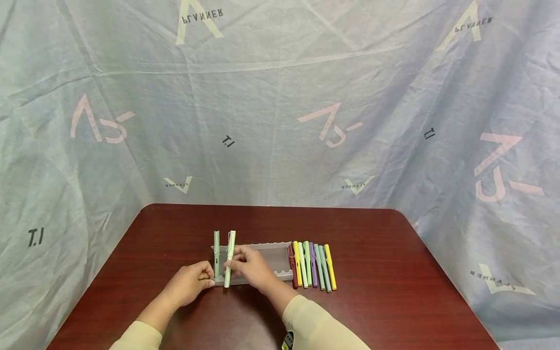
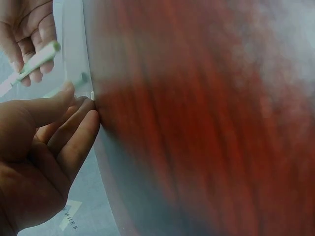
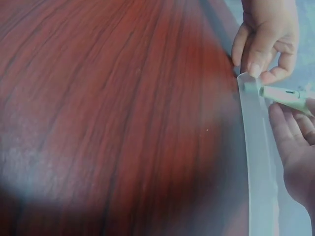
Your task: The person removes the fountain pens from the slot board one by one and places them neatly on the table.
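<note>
A translucent grey pen tray (image 1: 280, 249) is seen lying on a dark red wooden bench (image 1: 372, 311), about midway between the bench's left and right edges and nearer its front edge than its back edge. The tray's rails are notched.

Two pens are seen at the left end of the tray. One grey-green pen (image 1: 216, 253) is laid across the tray's rails at the far left. One pale green pen (image 1: 229, 257) lies just to its right, and it is pinched by the right hand (image 1: 249, 265), whose thumb and fingertips are curled round the barrel. In the right wrist view the same pale green pen (image 3: 285, 96) is seen held just over the tray's rim (image 3: 256, 157).

The left hand (image 1: 190, 282) is placed at the tray's front left corner, with its fingers curled and its fingertips pinching the corner; in the left wrist view the thumb and fingertips (image 2: 81, 110) are seen pressed on the tray's edge.

Just beside the right end of the tray, a row of loose pens (image 1: 312, 266) is laid on the bench, side by side and roughly parallel. Eight can be counted: one dark red, two yellow, three pale or grey green, one purple, and one further pale one whose colour cannot be told.

A printed grey cloth (image 1: 280, 121) is hung behind the bench's back edge.
</note>
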A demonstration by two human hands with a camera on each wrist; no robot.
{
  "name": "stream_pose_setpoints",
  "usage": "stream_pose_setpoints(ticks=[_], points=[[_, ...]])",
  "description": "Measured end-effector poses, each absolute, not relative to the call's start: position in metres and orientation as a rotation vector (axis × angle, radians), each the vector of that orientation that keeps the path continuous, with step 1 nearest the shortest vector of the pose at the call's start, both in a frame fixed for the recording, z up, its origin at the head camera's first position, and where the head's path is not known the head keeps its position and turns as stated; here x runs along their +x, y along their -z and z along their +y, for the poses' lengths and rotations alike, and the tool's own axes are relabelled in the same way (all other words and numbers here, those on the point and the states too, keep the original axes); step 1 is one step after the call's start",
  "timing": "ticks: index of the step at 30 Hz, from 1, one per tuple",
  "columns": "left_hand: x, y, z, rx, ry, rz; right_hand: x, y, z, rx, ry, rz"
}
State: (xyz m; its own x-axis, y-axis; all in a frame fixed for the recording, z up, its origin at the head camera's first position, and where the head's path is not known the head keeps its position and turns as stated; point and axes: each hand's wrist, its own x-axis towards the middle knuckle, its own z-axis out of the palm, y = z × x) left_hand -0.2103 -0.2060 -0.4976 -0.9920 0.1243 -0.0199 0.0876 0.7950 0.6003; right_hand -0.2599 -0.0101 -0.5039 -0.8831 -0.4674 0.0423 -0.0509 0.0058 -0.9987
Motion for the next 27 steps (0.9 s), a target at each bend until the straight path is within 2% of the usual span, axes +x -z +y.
stream_pose_setpoints(ticks=[27], points=[[-0.207, 0.495, -0.205, 0.184, -0.972, 2.924, -0.262, 0.513, 0.025, -0.541, 1.91, 2.058]])
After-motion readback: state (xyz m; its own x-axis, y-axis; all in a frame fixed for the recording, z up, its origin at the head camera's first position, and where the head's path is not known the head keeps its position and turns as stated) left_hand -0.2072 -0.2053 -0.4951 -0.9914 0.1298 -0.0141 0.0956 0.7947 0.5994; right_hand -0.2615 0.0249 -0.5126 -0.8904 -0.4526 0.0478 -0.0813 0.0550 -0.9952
